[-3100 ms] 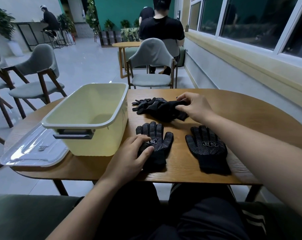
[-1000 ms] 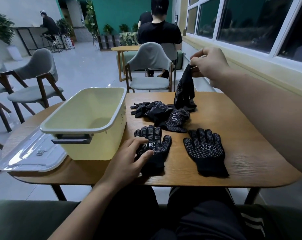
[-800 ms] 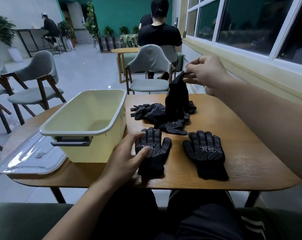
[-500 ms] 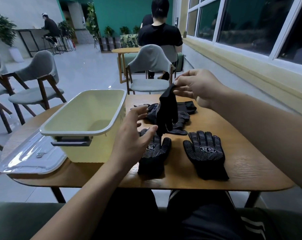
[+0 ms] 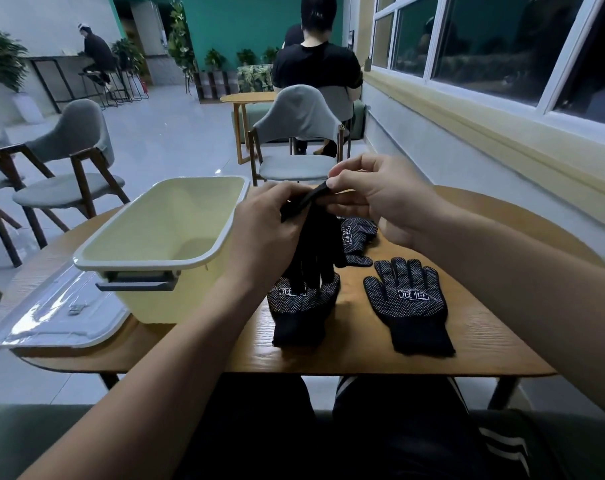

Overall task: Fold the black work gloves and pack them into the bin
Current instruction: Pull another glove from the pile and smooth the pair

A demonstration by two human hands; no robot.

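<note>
Head view: left hand (image 5: 263, 233) has come off the flat glove (image 5: 302, 306) on the table (image 5: 484, 334) to join the right hand (image 5: 380, 199), both sets of fingers (image 5: 342, 183) pinching the cuff of the lifted glove (image 5: 316, 244) hanging just beside the bin (image 5: 148, 263), so folding looks about to begin and nothing is packed yet.

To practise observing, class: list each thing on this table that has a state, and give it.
bin: lid off, no gloves seen inside
lid: flat beside bin
held glove: hangs fingers down, cuff pinched by left hand and right hand
glove by the bin: flat, dots up
other flat glove: dots up
glove pile: crumpled, partly hidden
</note>
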